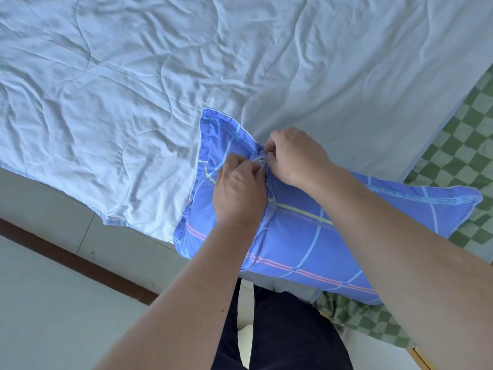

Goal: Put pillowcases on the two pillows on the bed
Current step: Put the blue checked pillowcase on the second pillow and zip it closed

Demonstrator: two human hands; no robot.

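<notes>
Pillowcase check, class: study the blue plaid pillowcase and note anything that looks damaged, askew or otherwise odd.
The blue plaid pillowcase has a frayed, ragged edge along its opening flap, with loose threads showing below the left hand. Both hands, left and right hand, pinch a thin white tie there. The pillow also overhangs the bed's edge.

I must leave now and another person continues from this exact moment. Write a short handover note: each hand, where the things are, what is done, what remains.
Left hand and right hand: both pinch thin white ties at the opening of the blue checked pillowcase.
The pillow lies inside this case, at the near edge of the bed, partly on the white quilt and partly on the green checked sheet.
Done: this pillow looks covered.
Left: finish the ties. A second pillow is not in view.
</notes>
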